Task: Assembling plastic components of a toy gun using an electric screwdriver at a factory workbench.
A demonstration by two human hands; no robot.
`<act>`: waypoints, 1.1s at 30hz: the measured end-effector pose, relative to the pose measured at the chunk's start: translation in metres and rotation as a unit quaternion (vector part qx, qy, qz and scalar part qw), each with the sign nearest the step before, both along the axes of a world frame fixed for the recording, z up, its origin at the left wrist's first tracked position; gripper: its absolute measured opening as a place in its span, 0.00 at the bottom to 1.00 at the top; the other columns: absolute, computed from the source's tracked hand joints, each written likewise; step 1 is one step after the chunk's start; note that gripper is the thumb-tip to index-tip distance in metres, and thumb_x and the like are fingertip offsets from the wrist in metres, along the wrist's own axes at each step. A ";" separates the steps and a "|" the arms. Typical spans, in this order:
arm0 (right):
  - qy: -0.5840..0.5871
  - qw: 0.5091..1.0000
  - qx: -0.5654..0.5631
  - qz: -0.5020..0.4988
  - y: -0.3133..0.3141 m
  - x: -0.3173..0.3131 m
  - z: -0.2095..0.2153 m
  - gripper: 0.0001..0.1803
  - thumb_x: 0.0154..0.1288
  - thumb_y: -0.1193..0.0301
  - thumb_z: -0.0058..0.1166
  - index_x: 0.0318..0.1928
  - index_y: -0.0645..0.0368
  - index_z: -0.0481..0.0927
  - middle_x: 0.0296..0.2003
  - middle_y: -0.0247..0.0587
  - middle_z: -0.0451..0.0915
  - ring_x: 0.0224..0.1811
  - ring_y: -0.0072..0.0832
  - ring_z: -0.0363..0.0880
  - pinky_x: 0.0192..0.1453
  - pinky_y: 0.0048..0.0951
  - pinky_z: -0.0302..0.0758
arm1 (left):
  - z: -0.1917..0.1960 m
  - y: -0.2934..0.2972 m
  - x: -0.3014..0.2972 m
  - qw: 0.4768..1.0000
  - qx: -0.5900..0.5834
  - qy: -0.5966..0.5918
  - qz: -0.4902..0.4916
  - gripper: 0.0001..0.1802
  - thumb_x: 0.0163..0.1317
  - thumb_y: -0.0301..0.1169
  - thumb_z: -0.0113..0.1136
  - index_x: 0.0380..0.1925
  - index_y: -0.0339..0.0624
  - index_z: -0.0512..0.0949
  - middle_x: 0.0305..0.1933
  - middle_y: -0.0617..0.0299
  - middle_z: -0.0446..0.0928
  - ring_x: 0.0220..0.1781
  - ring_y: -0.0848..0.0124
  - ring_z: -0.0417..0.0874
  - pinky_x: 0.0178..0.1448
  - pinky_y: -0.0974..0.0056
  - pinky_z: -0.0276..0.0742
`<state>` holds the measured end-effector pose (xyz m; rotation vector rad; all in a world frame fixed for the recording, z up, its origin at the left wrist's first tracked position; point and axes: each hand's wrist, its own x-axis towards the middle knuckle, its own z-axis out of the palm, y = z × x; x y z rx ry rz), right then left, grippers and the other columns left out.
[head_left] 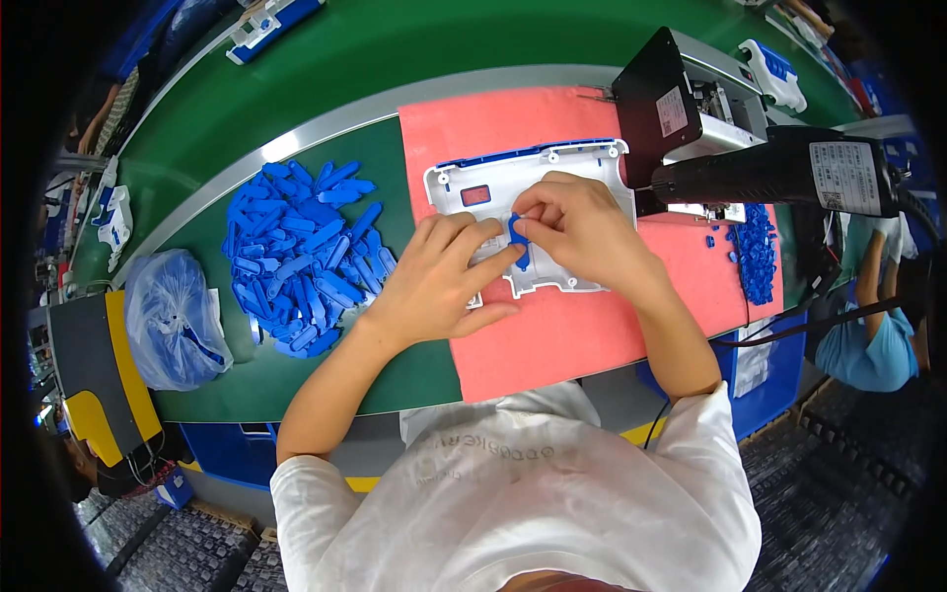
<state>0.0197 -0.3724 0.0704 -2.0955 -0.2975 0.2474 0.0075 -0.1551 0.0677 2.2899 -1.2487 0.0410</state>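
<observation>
A white plastic housing shell (533, 168) with a blue strip along its far edge lies open side up on the pink mat. Inside it, near its middle, is a small elongated blue plastic piece (518, 233). My right hand (592, 237) pinches the far end of this piece between thumb and fingers. My left hand (439, 276) rests over the shell's left part with its fingers apart. Its index fingertip touches the near portion of the blue piece, while the thumb stretches out along the shell's near edge. The fingers hide part of the shell's inside.
On the green bench (385, 395), left of the pink mat (523, 345), lies a heap of blue plastic pieces (301, 252). A clear plastic bag (176, 321) is farther left. A black handheld tool (769, 173) and a machine (681, 94) stand right, near small blue parts (756, 255).
</observation>
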 end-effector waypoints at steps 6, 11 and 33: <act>-0.140 0.988 0.017 -0.057 0.002 -0.013 0.020 0.10 0.54 0.78 0.62 0.38 0.64 0.79 0.29 0.39 0.77 0.27 0.27 0.77 0.31 0.25 0.75 | -0.002 0.003 -0.002 1.000 0.008 -0.008 0.012 0.27 0.49 0.46 0.68 0.47 0.46 0.79 0.55 0.56 0.72 0.55 0.56 0.71 0.56 0.52 0.68; -0.602 0.692 0.124 -0.379 -0.032 -0.032 0.060 0.26 0.55 0.87 0.55 0.56 0.65 0.67 0.43 0.51 0.76 0.44 0.34 0.79 0.50 0.32 0.78 | -0.002 0.000 -0.001 1.000 0.006 -0.002 -0.002 0.26 0.50 0.44 0.68 0.48 0.44 0.79 0.61 0.56 0.71 0.62 0.55 0.70 0.60 0.51 0.67; -0.431 0.814 0.252 -0.297 -0.106 -0.006 0.069 0.24 0.56 0.86 0.59 0.53 0.70 0.67 0.19 0.33 0.75 0.16 0.18 0.72 0.22 0.20 0.69 | -0.006 -0.010 -0.001 0.999 -0.044 0.017 -0.007 0.25 0.39 0.32 0.73 0.43 0.42 0.82 0.60 0.53 0.74 0.64 0.51 0.72 0.65 0.47 0.69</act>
